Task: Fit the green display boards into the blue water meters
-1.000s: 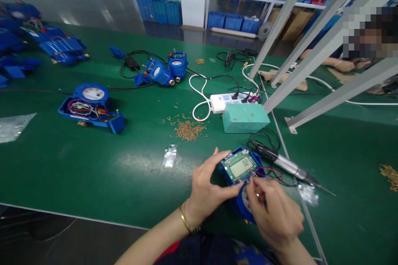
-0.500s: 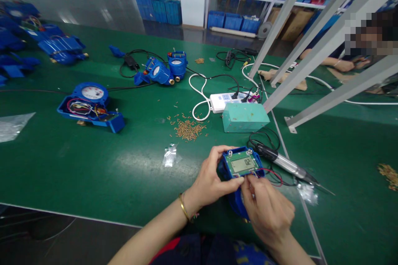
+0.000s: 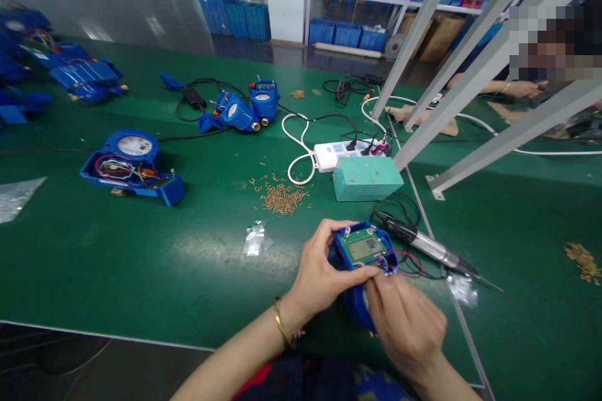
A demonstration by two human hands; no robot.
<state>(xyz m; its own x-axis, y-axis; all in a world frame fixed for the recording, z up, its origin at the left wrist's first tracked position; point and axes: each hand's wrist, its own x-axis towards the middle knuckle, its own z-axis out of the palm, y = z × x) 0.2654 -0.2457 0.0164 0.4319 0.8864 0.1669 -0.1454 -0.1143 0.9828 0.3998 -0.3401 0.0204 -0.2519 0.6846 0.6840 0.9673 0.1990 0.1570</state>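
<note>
My left hand (image 3: 317, 272) is wrapped round the left side of a blue water meter (image 3: 356, 308), its thumb lying across the lower rim of the housing. In the open housing sits a green circuit board with a grey LCD display (image 3: 365, 248). Fingers of my right hand (image 3: 409, 319) are pinched together at the board's lower right edge, where thin wires come out. Whatever is between those fingertips is hidden. A red wire (image 3: 416, 258) loops out to the right. Close by on the right lies an electric screwdriver (image 3: 435, 248).
A teal metal box (image 3: 368, 179) stands beyond the meter, beside a white power strip (image 3: 329, 156). Small brass screws (image 3: 283, 199) are heaped on the green table. Another opened meter (image 3: 134, 149) lies left. Slanted white frame legs (image 3: 484, 147) rise at the right; a co-worker sits beyond.
My left thumb has slid slightly right along the housing rim, and more wires show by the board's lower edge. The right hand keeps its pinch. The whole view has shifted a little.
</note>
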